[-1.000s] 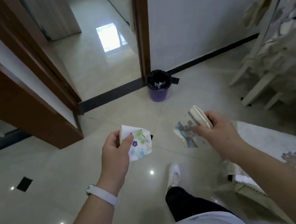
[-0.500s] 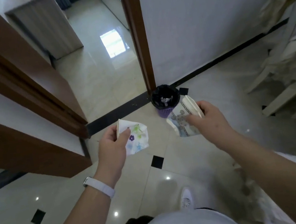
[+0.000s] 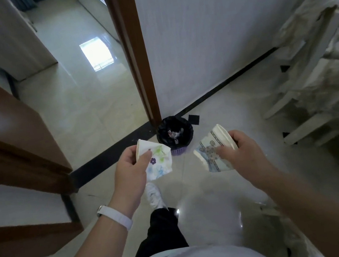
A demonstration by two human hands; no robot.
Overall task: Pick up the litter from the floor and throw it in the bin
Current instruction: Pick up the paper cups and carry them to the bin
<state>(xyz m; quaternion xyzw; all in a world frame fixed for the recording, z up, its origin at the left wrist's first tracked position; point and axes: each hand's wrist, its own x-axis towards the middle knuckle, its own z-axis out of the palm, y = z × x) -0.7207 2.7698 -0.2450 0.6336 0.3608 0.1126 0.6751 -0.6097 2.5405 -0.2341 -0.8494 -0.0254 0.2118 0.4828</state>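
Each hand pinches a crushed paper cup: left hand (image 3: pixel 130 174) the floral cup (image 3: pixel 158 161), right hand (image 3: pixel 242 154) the blue cup (image 3: pixel 211 155). Both are light and soft, near the bin (image 3: pixel 175 135).

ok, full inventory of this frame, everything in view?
floor: pale glossy tile, black threshold strip
door frame: 1, brown, centre
door: 1, brown, left
bin: 1, purple, black liner, on floor at door frame foot
covered chairs: count unclear, off-white, right
flowered cup: 1, white, purple and green flowers, crushed, in left hand
patterned cup: 1, white, blue print, crushed, in right hand
wristband: 1, white, left wrist
shoe: 1, white, below hands
left hand: 1, grips flowered cup
right hand: 1, grips patterned cup
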